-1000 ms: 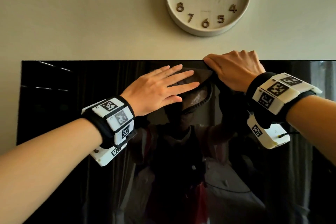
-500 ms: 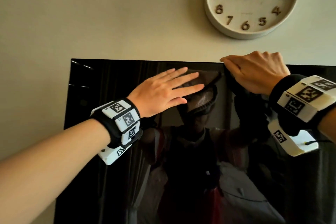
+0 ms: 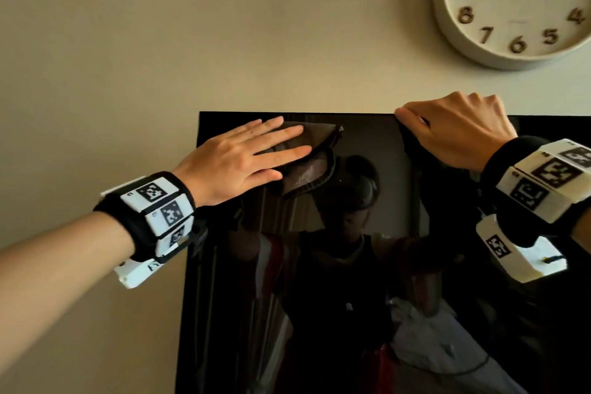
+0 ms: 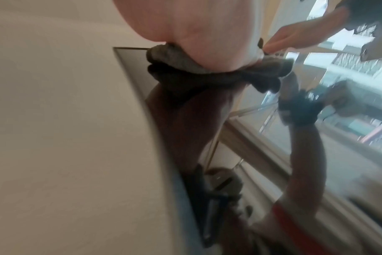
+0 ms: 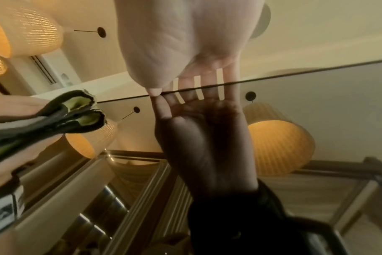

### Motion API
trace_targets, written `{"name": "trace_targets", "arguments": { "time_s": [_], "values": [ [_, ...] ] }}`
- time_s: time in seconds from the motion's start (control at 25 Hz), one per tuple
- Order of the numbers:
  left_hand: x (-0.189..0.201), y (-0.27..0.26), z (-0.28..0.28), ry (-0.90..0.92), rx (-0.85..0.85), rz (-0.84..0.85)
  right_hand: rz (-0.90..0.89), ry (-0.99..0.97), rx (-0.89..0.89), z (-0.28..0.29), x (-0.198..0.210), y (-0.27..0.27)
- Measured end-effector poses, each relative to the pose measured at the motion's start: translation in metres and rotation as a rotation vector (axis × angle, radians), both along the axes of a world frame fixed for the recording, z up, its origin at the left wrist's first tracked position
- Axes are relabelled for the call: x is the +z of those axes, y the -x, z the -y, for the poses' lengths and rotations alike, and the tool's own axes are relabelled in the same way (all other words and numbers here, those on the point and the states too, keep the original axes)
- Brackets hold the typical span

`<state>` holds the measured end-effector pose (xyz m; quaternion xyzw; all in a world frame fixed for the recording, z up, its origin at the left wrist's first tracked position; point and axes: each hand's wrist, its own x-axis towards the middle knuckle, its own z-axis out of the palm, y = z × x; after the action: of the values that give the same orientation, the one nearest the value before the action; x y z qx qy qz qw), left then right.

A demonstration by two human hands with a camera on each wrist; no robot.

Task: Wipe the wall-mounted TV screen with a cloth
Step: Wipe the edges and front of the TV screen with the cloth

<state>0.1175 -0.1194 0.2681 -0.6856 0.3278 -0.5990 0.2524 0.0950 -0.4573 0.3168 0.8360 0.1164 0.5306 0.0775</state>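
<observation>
Left hand (image 3: pixel 243 160) flat, pressing soft grey-brown folded cloth (image 3: pixel 307 166) at glossy black TV screen's (image 3: pixel 351 313) top-left corner; right hand (image 3: pixel 460 134) apparently hooked over top edge. Glass fragile: press lightly.

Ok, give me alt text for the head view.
A left hand presses a dark cloth flat against the top-left corner of a black wall-mounted TV screen, while the right hand holds the screen's top edge. A round wall clock hangs above.

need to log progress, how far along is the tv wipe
Wiping is under way. The left hand presses the cloth flat on the TV screen near its top left corner, and the right hand grips the top edge. No wiped patch is discernible, so much of the screen probably remains.
</observation>
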Motion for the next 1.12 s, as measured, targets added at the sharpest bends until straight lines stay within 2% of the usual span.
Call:
{"name": "trace_targets", "arguments": {
  "time_s": [0.16,0.24,0.36,0.48,0.56,0.68,0.76,0.8,0.88,0.92,1.0,1.12],
  "values": [
    [-0.004,-0.004,0.037,-0.059,-0.039,-0.003,0.011,-0.057,-0.003,-0.019,-0.001,0.006],
    [0.001,-0.003,0.023,-0.080,-0.039,-0.005,0.016,-0.061,0.008,-0.031,0.000,0.007],
    [0.006,-0.001,-0.020,0.025,-0.043,-0.018,0.027,-0.059,0.013,-0.041,-0.001,0.003],
    [-0.010,-0.005,-0.005,0.100,-0.053,-0.017,0.034,-0.085,0.000,-0.044,-0.003,0.000],
    [-0.022,-0.006,0.020,0.019,-0.053,-0.003,0.044,-0.119,0.002,-0.047,-0.005,0.001],
    [-0.018,-0.001,0.012,-0.032,-0.024,-0.071,0.027,-0.149,-0.007,-0.049,-0.006,0.003],
    [-0.017,0.001,0.003,0.067,-0.059,-0.131,0.080,-0.198,0.097,-0.053,-0.011,0.005],
    [-0.018,0.002,0.002,0.132,-0.087,-0.190,0.187,-0.196,0.210,-0.059,-0.018,0.004],
    [-0.021,0.005,0.007,0.256,-0.161,-0.330,0.444,-0.041,0.469,-0.077,-0.040,0.005],
    [-0.022,0.007,0.009,0.292,-0.191,-0.366,0.502,0.098,0.580,-0.088,-0.052,0.003],
    [-0.020,0.010,0.011,0.315,-0.230,-0.408,0.431,0.303,0.718,-0.106,-0.074,-0.004],
    [-0.020,0.017,0.009,0.333,-0.301,-0.495,0.295,0.279,0.773,-0.119,-0.080,-0.014]
  ]
}}
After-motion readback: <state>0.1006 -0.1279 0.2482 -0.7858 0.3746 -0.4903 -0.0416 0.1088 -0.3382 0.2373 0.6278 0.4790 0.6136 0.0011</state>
